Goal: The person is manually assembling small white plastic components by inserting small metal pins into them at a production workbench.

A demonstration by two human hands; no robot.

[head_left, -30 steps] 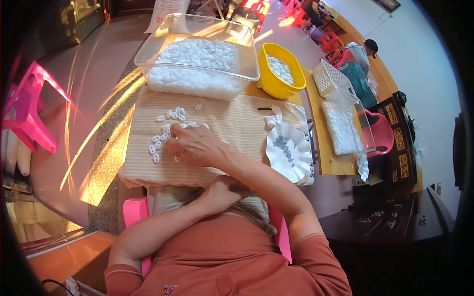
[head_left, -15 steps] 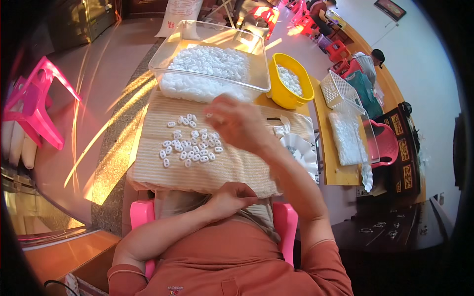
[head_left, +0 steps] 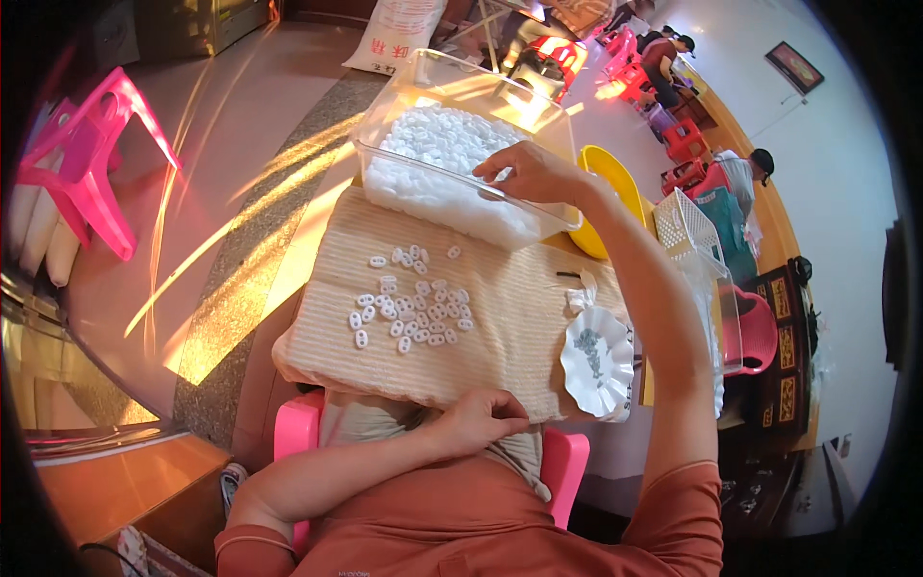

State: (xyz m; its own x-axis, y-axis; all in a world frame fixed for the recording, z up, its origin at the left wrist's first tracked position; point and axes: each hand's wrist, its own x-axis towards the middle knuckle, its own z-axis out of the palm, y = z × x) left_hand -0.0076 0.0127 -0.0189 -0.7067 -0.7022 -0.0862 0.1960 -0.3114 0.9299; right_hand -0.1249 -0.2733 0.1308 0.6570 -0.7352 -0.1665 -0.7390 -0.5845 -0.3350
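Observation:
My right hand [head_left: 538, 175] reaches over the near rim of a clear plastic bin [head_left: 461, 213]. Its thumb and forefinger are curved and apart, with nothing seen between them. Inside the bin lies a heap of small white pieces [head_left: 447, 139]. My left hand [head_left: 476, 420] rests at my lap by the cloth's near edge, thumb and forefinger tips together; anything in them is hidden. On the striped beige cloth [head_left: 510, 327] lie several small white oval two-hole pieces [head_left: 423, 310], loosely scattered. One more white piece [head_left: 454, 252] lies apart, nearer the bin.
A white fluted dish [head_left: 577, 370] with small grey bits sits on the cloth's right side. Behind my right forearm stands a yellow tub [head_left: 615, 178], with a white basket [head_left: 687, 226] farther right. A pink stool [head_left: 91, 163] is at left. Other people sit far right.
My right hand has moved away from above the cloth to the bin's rim. A lone white piece now shows on the cloth near the bin. The view has shifted; my left hand stays at my lap.

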